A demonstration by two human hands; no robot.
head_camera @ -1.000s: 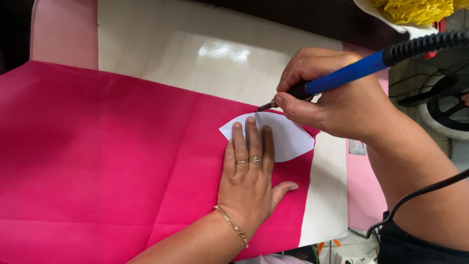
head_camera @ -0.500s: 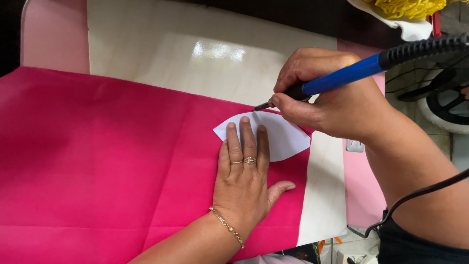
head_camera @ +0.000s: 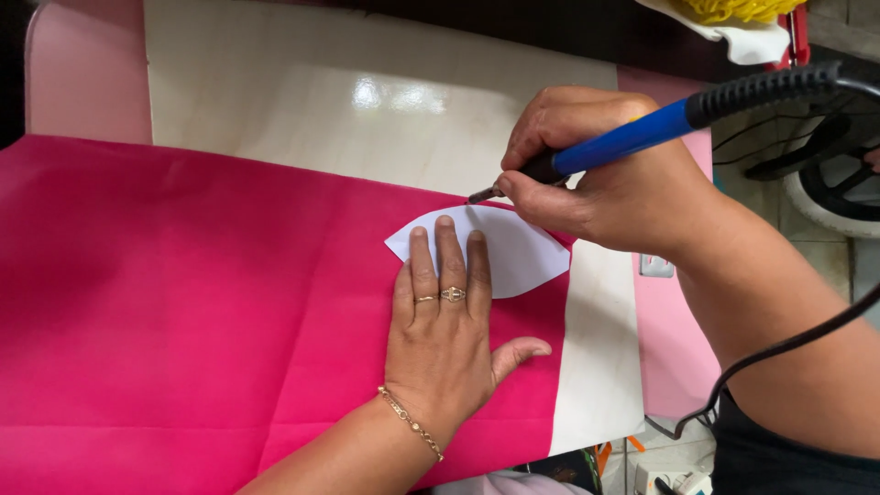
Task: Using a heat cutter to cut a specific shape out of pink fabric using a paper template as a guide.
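Observation:
A large pink fabric sheet point(head_camera: 183, 312) lies spread over a glossy white board point(head_camera: 348, 101). On the fabric rests a white leaf-shaped paper template point(head_camera: 522, 257). My left hand point(head_camera: 445, 339) lies flat, fingers pressing the template's lower left part; it wears rings and a thin bracelet. My right hand point(head_camera: 596, 183) grips a blue-handled corded hot tool point(head_camera: 642, 137) like a pen. Its metal tip point(head_camera: 481, 195) touches the fabric just above the template's upper edge.
A black cable point(head_camera: 779, 353) hangs from the tool past my right forearm. A pink table surface point(head_camera: 82, 73) shows beyond the board. At the far right stand a fan point(head_camera: 825, 183) and a yellow and white bundle point(head_camera: 742, 18). A wall socket point(head_camera: 656, 266) sits beside the board's right edge.
The view has shifted slightly. The tool tip stays at the template's upper edge, edging a little leftward. My left hand keeps pressing the template.

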